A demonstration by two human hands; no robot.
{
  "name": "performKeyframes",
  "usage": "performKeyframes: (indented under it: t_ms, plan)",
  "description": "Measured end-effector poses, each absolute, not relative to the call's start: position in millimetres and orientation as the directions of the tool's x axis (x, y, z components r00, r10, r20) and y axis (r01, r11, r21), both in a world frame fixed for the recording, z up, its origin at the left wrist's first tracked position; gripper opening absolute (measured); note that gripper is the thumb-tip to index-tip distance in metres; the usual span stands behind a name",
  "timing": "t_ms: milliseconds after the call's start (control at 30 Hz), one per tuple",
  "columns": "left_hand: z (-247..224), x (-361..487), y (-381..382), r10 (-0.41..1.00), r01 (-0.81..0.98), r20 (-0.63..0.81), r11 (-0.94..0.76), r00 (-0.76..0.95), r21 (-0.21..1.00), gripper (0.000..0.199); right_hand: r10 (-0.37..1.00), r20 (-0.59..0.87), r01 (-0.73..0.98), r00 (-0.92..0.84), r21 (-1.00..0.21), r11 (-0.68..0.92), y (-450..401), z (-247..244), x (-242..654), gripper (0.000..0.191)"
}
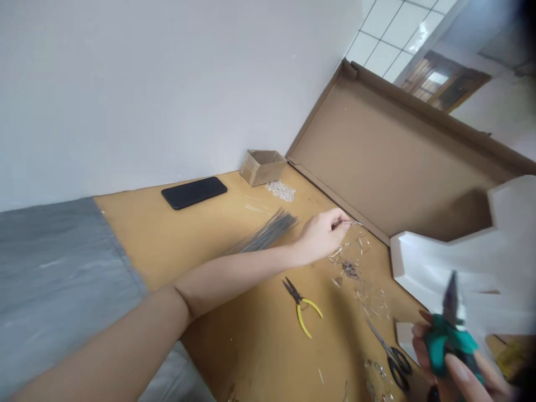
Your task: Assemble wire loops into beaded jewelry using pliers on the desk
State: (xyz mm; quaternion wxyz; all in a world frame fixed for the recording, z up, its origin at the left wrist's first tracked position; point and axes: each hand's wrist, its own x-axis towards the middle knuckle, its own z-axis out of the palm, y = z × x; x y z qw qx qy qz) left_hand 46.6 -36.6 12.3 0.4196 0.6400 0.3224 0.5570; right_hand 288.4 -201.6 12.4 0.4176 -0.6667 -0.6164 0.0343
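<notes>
My left hand (324, 234) reaches over the tan table, its fingers pinched on a thin wire piece (355, 223) beside the cardboard panel. Just below it lie small bent wire pieces (349, 269). At the lower right, my right hand (460, 368) is wrapped round green-handled pliers (450, 329), whose jaws point up and are blurred. A bundle of straight grey wires (268, 231) lies behind my left forearm. Yellow-handled pliers (302, 307) rest with handles spread in front of that forearm.
A black phone-like slab (194, 192) and a small cardboard box (263, 167) stand near the wall, with a clear-looking pile (281, 190) by the box. Black scissors (393, 357) lie toward the lower right. A large cardboard panel (397, 151) and white foam (439, 262) border the right side.
</notes>
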Motion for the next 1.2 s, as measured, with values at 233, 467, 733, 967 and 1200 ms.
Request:
performKeyframes:
  t_ms: [233, 467, 733, 967, 1200]
  plan:
    - [16.3, 49.1, -55.9, 0.863, 0.023, 0.471, -0.483, 0.183, 0.875, 0.016, 0.796, 0.582, 0.967, 0.170, -0.255, -0.021, -189.9, 13.3, 201.2, 0.048]
    - [16.6, 51.7, -67.2, 0.847, 0.007, 0.483, -0.497, 0.223, 0.868, 0.017, 0.751, 0.646, 0.990, 0.137, -0.072, -0.119, -181.3, 9.4, 191.3, 0.046]
    - [16.5, 50.4, -69.0, 0.822, 0.091, 0.526, -0.554, 0.219, 0.828, 0.018, 0.758, 0.636, 0.989, 0.146, -0.077, -0.126, -180.7, 10.4, 185.0, 0.043]
    - [16.7, 49.4, -69.6, 0.782, 0.179, 0.578, -0.618, 0.230, 0.765, 0.020, 0.747, 0.646, 0.987, 0.161, -0.102, -0.125, -180.5, 9.6, 183.8, 0.041]
    - [16.0, 51.4, -69.6, 0.760, 0.271, 0.612, -0.650, 0.219, 0.710, 0.019, 0.759, 0.626, 0.983, 0.177, -0.078, -0.165, -181.4, 9.6, 181.7, 0.045]
